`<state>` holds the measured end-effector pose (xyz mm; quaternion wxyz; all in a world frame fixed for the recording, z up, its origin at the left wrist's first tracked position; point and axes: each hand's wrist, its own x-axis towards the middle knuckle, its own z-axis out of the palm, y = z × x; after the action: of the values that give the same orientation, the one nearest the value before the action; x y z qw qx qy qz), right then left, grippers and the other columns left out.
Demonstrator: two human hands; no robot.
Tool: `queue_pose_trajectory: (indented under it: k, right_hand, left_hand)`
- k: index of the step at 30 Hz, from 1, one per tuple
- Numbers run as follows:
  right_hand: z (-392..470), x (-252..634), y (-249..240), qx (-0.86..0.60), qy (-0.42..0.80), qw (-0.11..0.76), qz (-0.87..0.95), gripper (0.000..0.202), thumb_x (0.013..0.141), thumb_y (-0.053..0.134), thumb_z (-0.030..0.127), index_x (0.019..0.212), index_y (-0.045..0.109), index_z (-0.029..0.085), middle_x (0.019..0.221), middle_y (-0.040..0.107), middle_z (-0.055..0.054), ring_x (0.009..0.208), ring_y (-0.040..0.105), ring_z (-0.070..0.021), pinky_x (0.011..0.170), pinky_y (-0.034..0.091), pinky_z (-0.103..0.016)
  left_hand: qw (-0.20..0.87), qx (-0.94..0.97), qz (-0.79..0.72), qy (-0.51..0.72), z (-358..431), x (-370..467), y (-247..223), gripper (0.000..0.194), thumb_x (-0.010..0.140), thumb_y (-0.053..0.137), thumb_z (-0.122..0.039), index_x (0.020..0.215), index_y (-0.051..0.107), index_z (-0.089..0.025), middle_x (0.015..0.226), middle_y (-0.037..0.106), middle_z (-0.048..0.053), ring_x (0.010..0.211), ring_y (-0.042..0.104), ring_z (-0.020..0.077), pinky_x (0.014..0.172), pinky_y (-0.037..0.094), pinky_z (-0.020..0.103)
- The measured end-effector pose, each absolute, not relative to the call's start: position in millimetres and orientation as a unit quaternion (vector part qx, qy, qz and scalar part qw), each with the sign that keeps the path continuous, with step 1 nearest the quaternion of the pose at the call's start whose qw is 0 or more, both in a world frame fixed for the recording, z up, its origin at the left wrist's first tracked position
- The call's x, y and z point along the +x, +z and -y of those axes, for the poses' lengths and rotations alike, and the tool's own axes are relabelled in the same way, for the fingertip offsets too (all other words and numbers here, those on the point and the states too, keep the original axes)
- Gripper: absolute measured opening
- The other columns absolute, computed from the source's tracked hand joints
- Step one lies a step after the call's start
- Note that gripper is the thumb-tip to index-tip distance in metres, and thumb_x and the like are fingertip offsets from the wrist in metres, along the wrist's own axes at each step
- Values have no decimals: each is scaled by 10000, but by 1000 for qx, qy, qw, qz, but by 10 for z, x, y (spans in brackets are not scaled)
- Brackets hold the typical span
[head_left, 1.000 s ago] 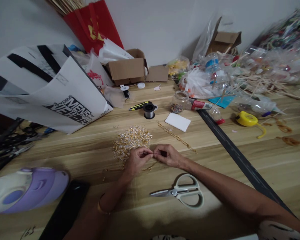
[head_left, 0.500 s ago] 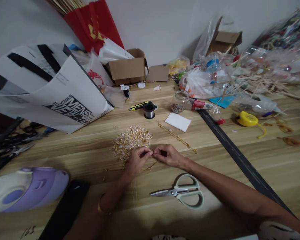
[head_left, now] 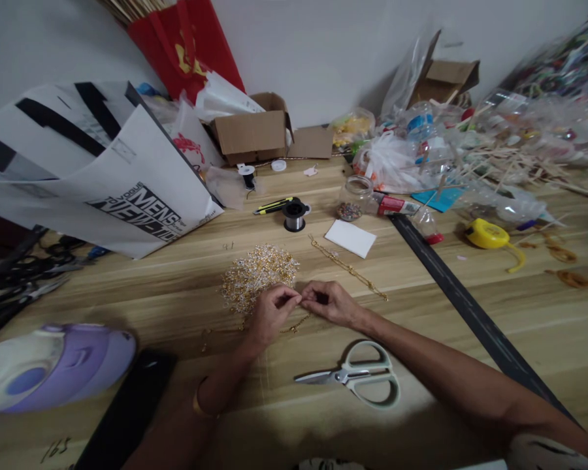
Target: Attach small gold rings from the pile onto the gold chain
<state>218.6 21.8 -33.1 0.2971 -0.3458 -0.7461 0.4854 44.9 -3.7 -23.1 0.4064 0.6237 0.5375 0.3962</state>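
Scissors (head_left: pixel 345 375) on surface (head_left: pixel 543 313), right of and nearer than bead pile (head_left: pixel 257 274). Gold chain (head_left: pixel 294 326) just nearer than pile. Left hand (head_left: pixel 273 314) at pile's near right edge, right hand (head_left: pixel 332 303) farther right; each grip pinched narrow, anything held too small to tell. Second chain (head_left: pixel 347 266) right of pile; wire spool (head_left: pixel 294 220) behind pile, rightward.
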Motion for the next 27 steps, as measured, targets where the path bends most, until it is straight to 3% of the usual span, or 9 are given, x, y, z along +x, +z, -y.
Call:
queue_pose_trajectory:
  k: [9,14,19,27]
  right_hand:
    - [-235,2207,-374,-341,461,293,765,206,844,521,309,803,589,119,612,471,25,541,374,-80,503,293,-192]
    - [-232,2210,-340,-333,460,301,766,193,849,508,276,790,593,113,651,525,0,577,426,-91,529,330,-190]
    - [-225,2212,-339,-338,439,308,773,202,841,527,284,778,613,113,704,588,-35,617,491,-114,559,378,-205]
    - [-183,2218,-306,-276,370,335,821,177,877,495,263,835,613,139,770,622,-71,691,561,-142,640,435,-241]
  left_hand:
    - [417,625,-531,392,53,447,-243,121,754,596,-241,728,646,-134,709,636,43,670,578,144,631,446,227]
    - [381,629,-544,403,58,423,-263,139,787,550,-242,797,640,-137,766,653,48,711,589,147,667,449,229]
    - [345,633,-572,392,71,386,-233,148,784,537,-241,751,642,-143,701,642,34,648,572,141,619,430,225]
    - [415,641,-547,345,67,344,-250,251,791,509,-265,589,592,-142,540,570,-3,536,500,115,528,372,208]
